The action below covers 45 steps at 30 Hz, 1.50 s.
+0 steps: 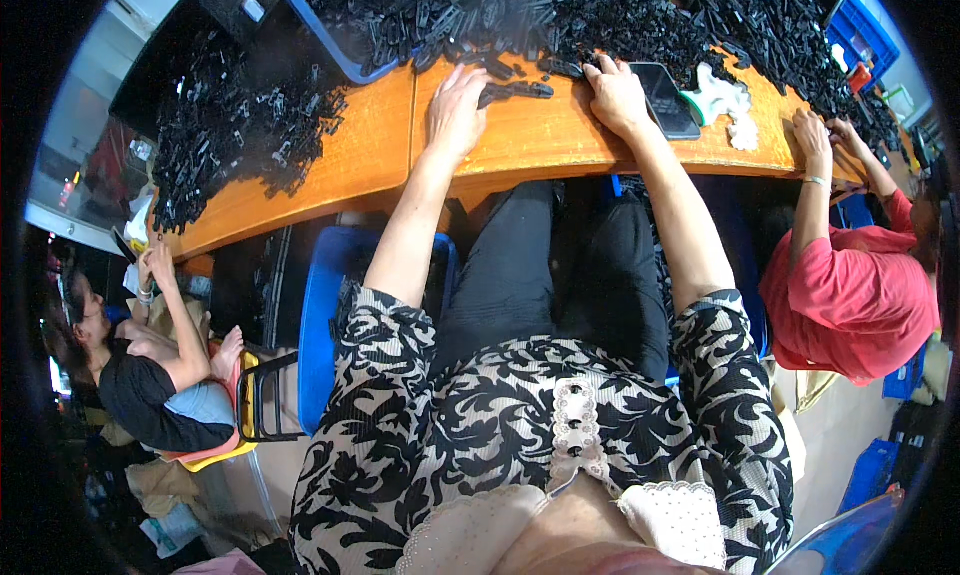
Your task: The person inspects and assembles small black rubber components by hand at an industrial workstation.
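My left hand rests at the table with its fingers curled. A long dark plastic part sticks out to the right from between its thumb and fingers. My right hand lies to the right with bent fingertips at the near edge of a heap of black plastic parts. A short black part touches or nearly touches its fingers; what is under the fingertips is hidden. Just right of this hand is a dark phone, and beside that a crumpled white glove with a green cuff.
Another heap of small black parts covers the orange table at left, below a blue tray edge. One person sits at left, another in red works at right. A blue bin stands beside my legs.
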Motion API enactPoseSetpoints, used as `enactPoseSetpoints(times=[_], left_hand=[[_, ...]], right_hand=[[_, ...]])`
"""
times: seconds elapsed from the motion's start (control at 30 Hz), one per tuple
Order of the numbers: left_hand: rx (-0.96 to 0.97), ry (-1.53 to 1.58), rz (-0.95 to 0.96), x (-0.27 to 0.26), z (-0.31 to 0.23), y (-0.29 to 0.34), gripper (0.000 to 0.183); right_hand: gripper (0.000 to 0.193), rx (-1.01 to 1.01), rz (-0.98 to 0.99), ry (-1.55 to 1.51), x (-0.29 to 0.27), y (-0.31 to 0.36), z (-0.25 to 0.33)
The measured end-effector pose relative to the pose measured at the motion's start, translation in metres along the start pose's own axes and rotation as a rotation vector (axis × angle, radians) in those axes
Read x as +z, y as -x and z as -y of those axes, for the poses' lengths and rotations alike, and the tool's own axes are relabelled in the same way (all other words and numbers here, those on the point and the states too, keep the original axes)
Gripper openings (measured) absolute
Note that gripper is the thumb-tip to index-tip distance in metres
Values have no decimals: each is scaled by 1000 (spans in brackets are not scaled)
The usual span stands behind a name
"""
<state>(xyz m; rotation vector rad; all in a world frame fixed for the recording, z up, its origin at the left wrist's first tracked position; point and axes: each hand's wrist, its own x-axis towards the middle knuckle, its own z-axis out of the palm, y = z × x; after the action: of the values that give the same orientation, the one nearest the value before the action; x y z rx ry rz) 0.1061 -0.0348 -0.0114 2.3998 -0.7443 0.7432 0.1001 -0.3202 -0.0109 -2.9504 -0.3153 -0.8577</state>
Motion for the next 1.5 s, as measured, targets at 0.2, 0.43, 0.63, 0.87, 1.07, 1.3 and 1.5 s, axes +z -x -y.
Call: enactPoseSetpoints(times=[0.2, 0.43, 0.63, 0.87, 1.07, 1.3, 1.5], left_hand=[[-24, 16, -80, -18, -19, 17, 32], [-446, 970, -241, -35, -69, 76, 31], [-876, 1815, -14, -69, -116, 106, 30], [-948, 1977, 51, -75, -123, 118, 37], [-872, 1929, -42, -70, -129, 120, 25], [-740, 1920, 42, -77, -141, 120, 28], [-785, 1886, 35, -77, -145, 120, 28]], right_hand=[[22, -19, -94, -229, -17, 34, 11], [15, -175, -273, -237, -41, 58, 24], [9, -156, -206, -361, -40, 78, 46], [14, -211, -219, -446, -58, 76, 66], [11, -184, -472, -794, -131, 109, 136], [26, -223, -565, -572, -144, 130, 163], [27, -213, -523, -514, -146, 133, 159]])
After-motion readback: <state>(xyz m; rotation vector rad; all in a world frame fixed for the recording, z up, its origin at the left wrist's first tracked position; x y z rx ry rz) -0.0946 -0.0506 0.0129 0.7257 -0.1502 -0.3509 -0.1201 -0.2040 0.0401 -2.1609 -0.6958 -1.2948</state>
